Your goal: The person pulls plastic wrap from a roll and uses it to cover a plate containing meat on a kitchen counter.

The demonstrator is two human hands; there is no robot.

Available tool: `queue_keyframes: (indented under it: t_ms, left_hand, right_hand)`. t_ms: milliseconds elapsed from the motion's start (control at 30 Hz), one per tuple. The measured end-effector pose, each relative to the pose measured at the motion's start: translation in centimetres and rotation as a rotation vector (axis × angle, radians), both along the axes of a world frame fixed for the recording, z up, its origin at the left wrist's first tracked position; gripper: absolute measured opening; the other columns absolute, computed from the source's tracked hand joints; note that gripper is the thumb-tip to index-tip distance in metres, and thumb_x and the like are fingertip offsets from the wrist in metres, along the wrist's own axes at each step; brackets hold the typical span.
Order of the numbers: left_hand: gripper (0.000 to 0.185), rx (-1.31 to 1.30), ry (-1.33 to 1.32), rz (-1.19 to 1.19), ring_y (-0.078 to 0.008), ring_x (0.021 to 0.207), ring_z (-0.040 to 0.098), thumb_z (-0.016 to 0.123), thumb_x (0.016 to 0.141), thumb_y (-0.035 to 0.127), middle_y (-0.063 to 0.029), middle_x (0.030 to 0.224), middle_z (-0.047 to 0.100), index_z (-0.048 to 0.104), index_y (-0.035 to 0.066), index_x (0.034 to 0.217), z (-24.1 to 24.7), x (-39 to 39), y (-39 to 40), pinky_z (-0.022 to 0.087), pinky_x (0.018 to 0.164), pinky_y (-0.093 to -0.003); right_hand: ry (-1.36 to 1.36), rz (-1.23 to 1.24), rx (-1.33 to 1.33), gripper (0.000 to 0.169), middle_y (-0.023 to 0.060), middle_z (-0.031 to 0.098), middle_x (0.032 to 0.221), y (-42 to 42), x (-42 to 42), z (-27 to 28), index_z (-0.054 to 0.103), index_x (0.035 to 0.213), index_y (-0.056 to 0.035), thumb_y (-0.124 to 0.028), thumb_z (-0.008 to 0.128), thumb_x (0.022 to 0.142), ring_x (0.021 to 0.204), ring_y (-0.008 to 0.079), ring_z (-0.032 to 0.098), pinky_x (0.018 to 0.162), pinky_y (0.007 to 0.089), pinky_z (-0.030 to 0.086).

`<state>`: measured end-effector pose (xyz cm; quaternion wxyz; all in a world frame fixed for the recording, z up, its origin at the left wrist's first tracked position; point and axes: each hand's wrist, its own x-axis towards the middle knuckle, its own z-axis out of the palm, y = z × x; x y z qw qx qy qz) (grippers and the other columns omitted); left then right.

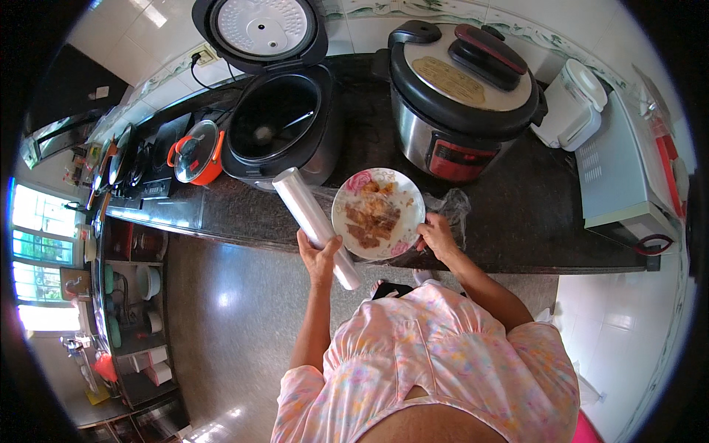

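Note:
My left hand [318, 257] grips a roll of clear plastic wrap [313, 221], which slants alongside the plate's left edge. A white plate with pink flower decoration [346, 243] holds pieces of cooked food [374, 213] that look like meat. Some shiny film lies across the food. At the plate's lower right rim, my right hand [437, 235] pinches the edge, its fingertips partly hidden; whether it grips film, plate or both is hard to see. Crumpled clear film [457, 207] sticks out on the counter just past that hand.
Behind the plate stand a rice cooker [310, 160] with its lid raised and an electric pressure cooker [412, 133]. An orange lidded pot [207, 174] is to the left. A white pitcher [579, 105] and a grey appliance [615, 160] stand right on the dark countertop [526, 221].

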<state>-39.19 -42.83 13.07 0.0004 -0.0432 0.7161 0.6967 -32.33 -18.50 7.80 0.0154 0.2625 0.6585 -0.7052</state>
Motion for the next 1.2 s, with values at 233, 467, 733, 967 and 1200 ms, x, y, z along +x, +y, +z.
queue_keyframes:
  t_ms: [233, 467, 733, 967, 1200]
  left_hand:
    - [0.047, 0.034, -0.050, -0.089, -0.0146, 0.073, 0.050, 0.069, 0.057, 0.010, -0.0047, 0.082, 0.052, 0.046, 0.004, 0.097, 0.8, 0.5, 0.1, 0.043, 0.067, -0.0290]
    - [0.042, 0.007, -0.043, -0.194, -0.0142, 0.071, 0.050, 0.068, 0.057, 0.007, -0.0049, 0.080, 0.053, 0.047, 0.003, 0.093, 1.0, 0.2, 0.3, 0.043, 0.066, -0.0284]
    - [0.048, -0.091, -0.039, -0.208, -0.0162, 0.071, 0.051, 0.068, 0.055, 0.010, -0.0066, 0.081, 0.053, 0.047, 0.001, 0.097, 1.1, -0.6, 0.3, 0.044, 0.066, -0.0299]
    - [0.050, -0.197, -0.025, -0.195, -0.0187, 0.071, 0.052, 0.068, 0.053, 0.014, -0.0088, 0.083, 0.054, 0.048, 0.000, 0.097, 1.1, -0.9, 0.5, 0.044, 0.066, -0.0315]
    - [0.052, -0.268, 0.000, -0.187, -0.0193, 0.072, 0.052, 0.069, 0.053, 0.015, -0.0093, 0.084, 0.054, 0.048, -0.001, 0.098, 0.4, -1.1, 0.6, 0.044, 0.066, -0.0317]
  right_hand:
    - [-0.084, -0.155, -0.112, 0.020, 0.0131, 0.060, 0.072, -2.4, 4.5, 2.1, 0.055, 0.088, 0.0092, -0.002, 0.049, 0.073, 0.048, 0.0170, 0.056, 0.037, 0.0260, 0.046]
    - [-0.124, -0.231, -0.164, 0.015, 0.0128, 0.058, 0.069, -3.6, 6.5, 1.7, 0.051, 0.087, 0.0069, -0.005, 0.051, 0.078, 0.050, 0.0196, 0.059, 0.042, 0.0299, 0.052]
    - [0.008, -0.213, 0.249, 0.024, 0.0107, 0.058, 0.074, -0.3, 8.0, 1.0, 0.049, 0.095, 0.0013, -0.011, 0.060, 0.077, 0.059, 0.0194, 0.059, 0.049, 0.0315, 0.049]
    - [0.267, -0.010, 0.997, 0.059, 0.0168, 0.044, 0.116, 0.5, 6.6, 2.8, 0.042, 0.119, -0.0073, -0.006, 0.066, 0.065, 0.105, 0.0337, 0.046, 0.085, 0.0394, 0.041]
    - [0.341, 0.098, 0.795, 0.026, 0.0129, 0.059, 0.081, 2.7, 6.3, 1.4, 0.061, 0.095, -0.0024, -0.007, 0.063, 0.070, 0.077, 0.0309, 0.057, 0.067, 0.0380, 0.047]
